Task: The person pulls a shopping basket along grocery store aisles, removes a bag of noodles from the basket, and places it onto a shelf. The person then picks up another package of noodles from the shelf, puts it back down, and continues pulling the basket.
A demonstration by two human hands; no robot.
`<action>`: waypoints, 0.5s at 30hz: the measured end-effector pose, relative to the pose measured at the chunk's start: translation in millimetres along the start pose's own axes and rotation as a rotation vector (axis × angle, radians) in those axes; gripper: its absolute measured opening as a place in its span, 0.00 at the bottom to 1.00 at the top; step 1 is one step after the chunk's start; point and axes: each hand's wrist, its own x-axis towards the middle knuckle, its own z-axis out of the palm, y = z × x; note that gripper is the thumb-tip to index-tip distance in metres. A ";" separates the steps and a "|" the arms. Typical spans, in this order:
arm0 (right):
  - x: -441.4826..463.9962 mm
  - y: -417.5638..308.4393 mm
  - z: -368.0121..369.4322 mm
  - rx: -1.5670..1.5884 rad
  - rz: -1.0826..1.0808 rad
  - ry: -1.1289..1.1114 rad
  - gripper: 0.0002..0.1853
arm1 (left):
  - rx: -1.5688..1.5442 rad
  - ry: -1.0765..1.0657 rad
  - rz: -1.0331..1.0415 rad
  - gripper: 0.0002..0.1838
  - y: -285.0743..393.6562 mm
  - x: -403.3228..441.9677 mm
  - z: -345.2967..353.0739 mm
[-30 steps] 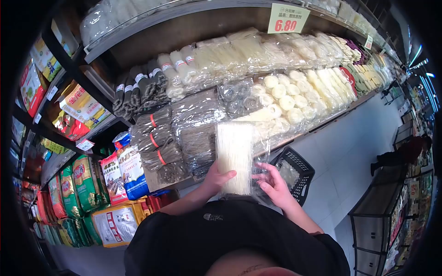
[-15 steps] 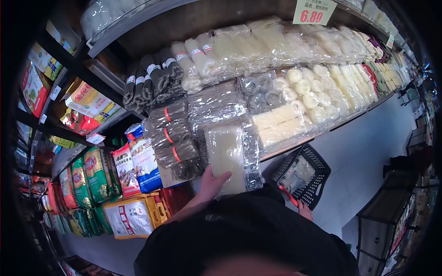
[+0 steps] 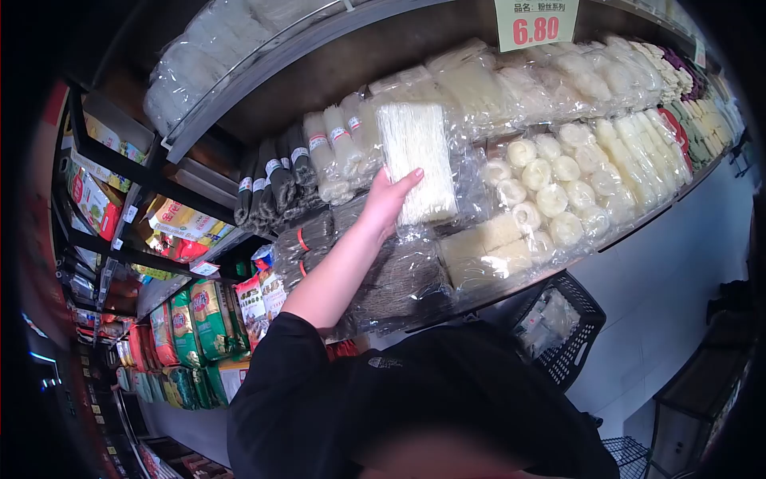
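My left hand (image 3: 388, 195) is closed on the lower left side of a clear-wrapped pack of white vermicelli (image 3: 420, 156). I hold it tilted slightly over the display shelf, its loose plastic spreading to the right. Behind it lie rows of pale noodle packs (image 3: 463, 76). Dark noodle packs (image 3: 407, 275) sit beneath my forearm, some bundled with red bands. To the right of the pack are round noodle nests (image 3: 550, 199) and a flat block of cream noodles (image 3: 487, 251). My right hand does not show; my dark top hides that area.
A black shopping basket (image 3: 586, 307) with wrapped packs in it is below the shelf edge on the right. A price sign (image 3: 536, 24) reading 6.80 hangs above. Green bags (image 3: 209, 319) stand at the left, and a wire basket (image 3: 626, 455) shows at lower right.
My left hand has raised the vermicelli pack away from me, over the shelf. My right hand, earlier at the basket's red handle, has left view. The view has shifted.
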 end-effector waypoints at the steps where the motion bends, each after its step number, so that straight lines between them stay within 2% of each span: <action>1: 4.5 0.5 -6.0 -0.002 -0.029 -0.040 0.22 | -0.017 -0.004 -0.002 0.26 4.0 20.4 6.1; 4: 19.4 -5.1 -36.8 -0.030 -0.195 -0.211 0.23 | -0.029 0.013 0.013 0.29 8.9 60.1 22.9; 5: 20.0 -17.9 -54.0 -0.064 -0.264 -0.168 0.23 | -0.071 0.024 0.004 0.28 4.8 64.8 27.0; 6: -5.6 -58.2 -84.8 -0.110 -0.317 0.058 0.23 | -0.114 0.035 -0.004 0.28 -0.4 67.4 32.0; 7: -31.9 -101.3 -119.2 -0.086 -0.260 0.329 0.28 | -0.160 0.045 -0.009 0.28 -5.6 68.7 37.8; 8: -33.7 -134.8 -144.8 -0.057 -0.426 0.691 0.29 | -0.169 0.032 -0.007 0.27 -15.4 66.9 40.4; 9: -46.3 -177.5 -180.0 0.195 -0.588 0.803 0.29 | -0.161 0.065 -0.036 0.27 -23.5 61.5 44.0; 10: -50.4 -212.1 -204.3 0.462 -0.707 0.784 0.31 | -0.186 0.057 -0.061 0.27 -31.3 53.2 47.3; 12: -44.9 -268.8 -236.3 1.164 -0.971 0.432 0.37 | -0.216 0.047 -0.115 0.27 -44.1 31.4 53.8; 14: -40.8 -308.3 -254.1 1.480 -1.022 0.040 0.42 | -0.222 0.051 -0.171 0.27 -50.6 7.4 58.1; 15: -38.8 -320.6 -250.7 1.506 -1.020 -0.041 0.42 | -0.185 0.067 -0.178 0.27 -54.9 -2.7 55.3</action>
